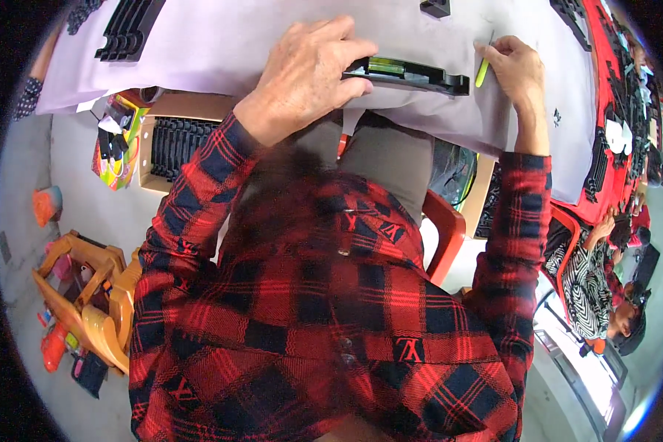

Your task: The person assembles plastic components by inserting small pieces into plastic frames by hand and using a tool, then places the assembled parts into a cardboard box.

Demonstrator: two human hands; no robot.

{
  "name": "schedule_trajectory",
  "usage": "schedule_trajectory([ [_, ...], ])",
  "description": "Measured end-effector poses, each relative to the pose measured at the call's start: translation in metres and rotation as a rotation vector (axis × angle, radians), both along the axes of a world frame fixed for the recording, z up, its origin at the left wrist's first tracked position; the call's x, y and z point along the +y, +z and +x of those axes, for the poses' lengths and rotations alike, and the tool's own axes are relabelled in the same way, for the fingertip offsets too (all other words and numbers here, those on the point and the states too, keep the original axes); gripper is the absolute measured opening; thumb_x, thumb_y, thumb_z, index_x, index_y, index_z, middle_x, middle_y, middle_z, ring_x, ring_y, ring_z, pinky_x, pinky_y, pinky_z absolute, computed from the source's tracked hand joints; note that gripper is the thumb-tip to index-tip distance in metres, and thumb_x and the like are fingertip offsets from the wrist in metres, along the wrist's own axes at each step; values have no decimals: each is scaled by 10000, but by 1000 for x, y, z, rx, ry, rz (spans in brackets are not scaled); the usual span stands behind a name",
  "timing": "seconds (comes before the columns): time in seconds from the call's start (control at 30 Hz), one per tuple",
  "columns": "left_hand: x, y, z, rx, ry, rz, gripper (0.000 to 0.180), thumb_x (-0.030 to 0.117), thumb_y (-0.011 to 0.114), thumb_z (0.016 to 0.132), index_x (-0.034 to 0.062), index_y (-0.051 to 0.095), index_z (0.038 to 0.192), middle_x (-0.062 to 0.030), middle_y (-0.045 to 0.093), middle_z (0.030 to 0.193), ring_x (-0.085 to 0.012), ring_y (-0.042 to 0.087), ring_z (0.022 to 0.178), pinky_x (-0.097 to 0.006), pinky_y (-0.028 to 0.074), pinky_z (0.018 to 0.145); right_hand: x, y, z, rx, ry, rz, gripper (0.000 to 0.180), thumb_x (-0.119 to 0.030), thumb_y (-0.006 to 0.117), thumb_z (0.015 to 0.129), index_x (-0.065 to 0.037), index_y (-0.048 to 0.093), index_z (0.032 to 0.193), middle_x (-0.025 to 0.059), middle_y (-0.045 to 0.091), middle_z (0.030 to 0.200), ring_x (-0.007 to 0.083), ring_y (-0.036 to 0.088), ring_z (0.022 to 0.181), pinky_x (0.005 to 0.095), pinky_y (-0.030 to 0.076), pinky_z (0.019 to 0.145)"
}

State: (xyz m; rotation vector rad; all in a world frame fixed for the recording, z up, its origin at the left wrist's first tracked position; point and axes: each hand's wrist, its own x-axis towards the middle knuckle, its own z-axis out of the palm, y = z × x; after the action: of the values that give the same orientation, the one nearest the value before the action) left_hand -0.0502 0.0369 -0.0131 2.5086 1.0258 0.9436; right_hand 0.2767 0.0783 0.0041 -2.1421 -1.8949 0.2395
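My left hand (313, 74) is closed on the left end of a long black spirit level (436, 77), thumb on the near side and fingers on the far side. A yellow-green vial (387, 66) shows in a slot of the black body. The level lies across the near edge of the cloth-covered table (412, 33). To its right, my right hand (516, 70) pinches a small tool with a yellow-green handle (482, 74) and a thin metal shaft pointing away from me. The tool is apart from the level; its exact kind I cannot make out.
Several black level bodies (129, 29) lie at the far left, and another black piece (435, 7) at the far middle. Below the table edge stands a cardboard box (146, 158) of black pieces. A red-covered table (604, 66) with black parts stands at right, where other people sit.
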Motion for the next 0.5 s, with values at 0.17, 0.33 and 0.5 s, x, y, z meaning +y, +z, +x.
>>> schedule_trajectory([
  [0.17, -5, 11, 6, 47, 14, -97, 304, 241, 767, 737, 73, 702, 981, -99, 566, 909, -309, 606, 905, -436, 499, 766, 9, -14, 11, 287, -46, -75, 284, -342, 738, 772, -64, 727, 827, 51, 670, 666, 149, 643, 649, 314, 518, 638],
  [0.33, -4, 14, 18, 10, 14, -104, 281, 213, 766, 740, 72, 696, 973, -96, 563, 913, -321, 610, 903, -446, 502, 767, -4, -5, 8, 1059, -154, -64, 183, -193, 663, 836, -44, 701, 936, 57, 656, 761, 143, 598, 625, 286, 544, 622],
  [0.5, 2, -1, 33, -40, 58, -133, 291, 220, 775, 731, 82, 697, 974, -99, 564, 916, -321, 623, 902, -449, 509, 756, -21, 24, -20, 1475, -40, -3, 119, -134, 476, 936, -31, 534, 927, 33, 538, 767, 137, 524, 649, 271, 503, 580],
])
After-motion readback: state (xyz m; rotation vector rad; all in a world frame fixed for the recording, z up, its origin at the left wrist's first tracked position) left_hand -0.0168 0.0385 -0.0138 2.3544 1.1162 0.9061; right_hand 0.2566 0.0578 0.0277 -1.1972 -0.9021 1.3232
